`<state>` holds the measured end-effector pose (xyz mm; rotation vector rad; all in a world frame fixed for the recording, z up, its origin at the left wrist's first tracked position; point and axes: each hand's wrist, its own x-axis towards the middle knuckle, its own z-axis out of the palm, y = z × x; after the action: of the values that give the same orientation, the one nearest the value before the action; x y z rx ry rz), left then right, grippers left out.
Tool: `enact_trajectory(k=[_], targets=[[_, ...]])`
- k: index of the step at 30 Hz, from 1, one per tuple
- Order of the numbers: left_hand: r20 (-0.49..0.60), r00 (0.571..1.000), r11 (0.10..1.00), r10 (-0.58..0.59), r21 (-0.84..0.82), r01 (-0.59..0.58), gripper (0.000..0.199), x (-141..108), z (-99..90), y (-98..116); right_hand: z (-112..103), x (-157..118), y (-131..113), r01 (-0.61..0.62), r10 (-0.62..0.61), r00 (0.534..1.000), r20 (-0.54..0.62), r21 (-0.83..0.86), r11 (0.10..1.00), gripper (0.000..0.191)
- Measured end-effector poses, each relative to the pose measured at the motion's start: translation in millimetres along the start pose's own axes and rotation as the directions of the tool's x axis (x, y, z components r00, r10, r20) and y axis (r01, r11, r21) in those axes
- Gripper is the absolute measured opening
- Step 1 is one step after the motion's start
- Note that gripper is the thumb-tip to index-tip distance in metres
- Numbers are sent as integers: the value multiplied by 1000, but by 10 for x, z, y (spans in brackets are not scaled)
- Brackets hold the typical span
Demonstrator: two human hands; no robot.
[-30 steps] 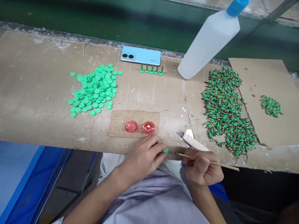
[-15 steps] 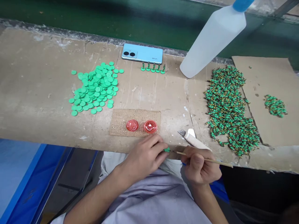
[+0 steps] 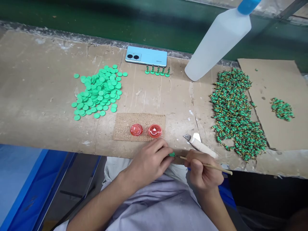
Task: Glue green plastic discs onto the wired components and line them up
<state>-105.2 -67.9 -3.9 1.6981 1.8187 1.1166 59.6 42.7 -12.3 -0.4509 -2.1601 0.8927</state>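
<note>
My left hand (image 3: 154,158) is closed, pinching a small green disc (image 3: 171,154) between thumb and fingertips at the table's front edge. My right hand (image 3: 205,170) grips a thin wooden stick (image 3: 218,168) like a pen. The stick's dark, fine tip points left at the disc; whether they touch I cannot tell. Just beyond my left hand, two small red cups (image 3: 154,131) rest on a speckled cardboard piece (image 3: 122,126). A knife with a wrapped handle (image 3: 202,147) lies beyond my right hand.
Loose green discs (image 3: 98,93) form a heap at left. Several tiny green figures on discs (image 3: 157,71) stand before a light-blue phone (image 3: 146,56). A white bottle (image 3: 216,45) stands at the back. Many small green figures (image 3: 235,112) are piled at right, beside a cardboard sheet (image 3: 271,134).
My right hand and the stick have shifted slightly left, nearer the green disc. The left hand has stayed in place with the disc. Slight view shift otherwise.
</note>
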Motion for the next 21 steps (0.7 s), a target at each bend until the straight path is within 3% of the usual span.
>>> enact_trajectory(k=[3,5,8,14,19,21], targets=[[8,1000,1000,-2,-29,2,6,-4,6,-7,-17,159,-67,167,-165,968,188,5,986,12],[14,1000,999,-9,-31,9,7,-7,12,-4,-35,238,-96,174,-150,961,233,-84,981,12],[25,999,999,-32,-21,33,5,-12,19,8,-61,252,-112,120,-85,982,167,-216,969,15],[30,999,999,-38,-25,39,9,-9,6,19,-25,145,-107,246,-234,948,215,-32,969,17],[9,999,999,-45,13,45,9,-18,22,18,-53,104,-95,132,-102,989,111,-310,942,18],[5,999,999,-40,27,39,9,-27,29,23,-79,89,-88,124,-96,989,114,-265,956,21]])
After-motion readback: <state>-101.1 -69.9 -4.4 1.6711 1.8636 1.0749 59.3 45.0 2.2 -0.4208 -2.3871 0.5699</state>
